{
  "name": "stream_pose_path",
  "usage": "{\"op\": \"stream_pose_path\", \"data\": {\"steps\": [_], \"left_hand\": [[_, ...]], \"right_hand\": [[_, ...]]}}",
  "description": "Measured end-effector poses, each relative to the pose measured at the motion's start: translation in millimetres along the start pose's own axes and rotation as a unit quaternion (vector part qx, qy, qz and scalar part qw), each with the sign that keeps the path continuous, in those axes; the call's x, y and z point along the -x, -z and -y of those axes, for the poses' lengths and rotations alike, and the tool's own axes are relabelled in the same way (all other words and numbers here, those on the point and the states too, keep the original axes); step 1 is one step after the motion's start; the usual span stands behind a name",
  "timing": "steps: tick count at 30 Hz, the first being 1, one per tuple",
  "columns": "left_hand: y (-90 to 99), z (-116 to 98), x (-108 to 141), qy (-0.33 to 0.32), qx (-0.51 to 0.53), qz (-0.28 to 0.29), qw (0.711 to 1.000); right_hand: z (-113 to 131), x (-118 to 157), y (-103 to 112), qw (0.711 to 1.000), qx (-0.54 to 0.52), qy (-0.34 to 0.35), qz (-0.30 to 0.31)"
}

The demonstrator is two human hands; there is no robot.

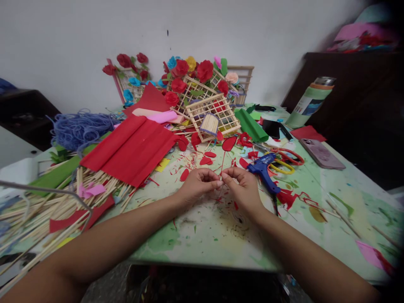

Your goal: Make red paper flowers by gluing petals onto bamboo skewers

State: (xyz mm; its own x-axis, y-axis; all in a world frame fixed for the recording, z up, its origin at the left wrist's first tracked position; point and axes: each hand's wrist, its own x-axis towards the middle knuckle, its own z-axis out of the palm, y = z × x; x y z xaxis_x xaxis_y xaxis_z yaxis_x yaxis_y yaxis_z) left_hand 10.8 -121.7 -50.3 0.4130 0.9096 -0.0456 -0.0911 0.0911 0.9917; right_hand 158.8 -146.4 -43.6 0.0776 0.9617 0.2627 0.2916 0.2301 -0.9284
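Observation:
My left hand (202, 185) and my right hand (242, 189) meet over the middle of the table, thumbs and forefingers pinched together. Between the fingertips is a thin red strip (223, 160), seemingly of paper, that rises toward a red petal-shaped piece (229, 144). Whether strip and petal are joined, I cannot tell. Loose cut red petals (206, 160) lie just beyond my fingers. A blue glue gun (265, 170) rests close to my right hand, by scissors with orange and yellow handles (285, 162).
Red crepe paper (132, 147) lies over thin wooden sticks (41, 219) at left, near blue yarn (82, 128). Wooden lattice frames (213, 115) with paper flowers (205, 70) lean on the wall. A green bottle (311, 103) and a phone (322, 154) are at right.

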Motion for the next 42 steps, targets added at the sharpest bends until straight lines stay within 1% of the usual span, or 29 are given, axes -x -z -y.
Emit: {"op": "stream_pose_path", "data": {"steps": [7,10,13,21,24,26,28,30,35,38,42], "left_hand": [[-1.1,-1,1,0.004,-0.005,-0.007,1.000],[-1.4,-1,1,0.003,0.005,-0.020,1.000],[-0.7,0,1,0.000,-0.003,-0.018,1.000],[2.8,6,-1,-0.016,0.009,-0.004,1.000],[1.6,6,0,-0.014,0.025,-0.001,1.000],[0.3,5,1,-0.011,0.039,0.003,0.999],[-0.6,5,2,-0.006,0.053,0.007,0.999],[-0.9,4,1,0.004,0.073,0.000,0.997],[0.1,3,-1,0.024,0.109,-0.031,0.993],[0.5,4,-2,0.027,0.112,-0.021,0.993],[1.1,8,-2,0.017,0.087,0.002,0.996]], "right_hand": [[0,1,-1,1.000,-0.001,-0.002,0.000],[0,1,-1,1.000,0.007,-0.008,0.005],[0,0,-1,0.999,0.025,-0.018,0.009],[1,2,-1,0.998,0.068,0.014,0.004],[0,0,0,0.996,0.092,0.015,-0.009],[-3,-4,3,0.997,0.079,-0.001,-0.022],[-6,-7,5,0.999,0.040,-0.018,-0.028],[-8,-9,7,0.999,0.006,-0.020,-0.026],[-6,-7,8,1.000,-0.012,-0.012,-0.018],[-3,-3,5,1.000,-0.019,-0.004,-0.009],[0,-2,2,0.999,-0.018,0.033,0.007]]}}
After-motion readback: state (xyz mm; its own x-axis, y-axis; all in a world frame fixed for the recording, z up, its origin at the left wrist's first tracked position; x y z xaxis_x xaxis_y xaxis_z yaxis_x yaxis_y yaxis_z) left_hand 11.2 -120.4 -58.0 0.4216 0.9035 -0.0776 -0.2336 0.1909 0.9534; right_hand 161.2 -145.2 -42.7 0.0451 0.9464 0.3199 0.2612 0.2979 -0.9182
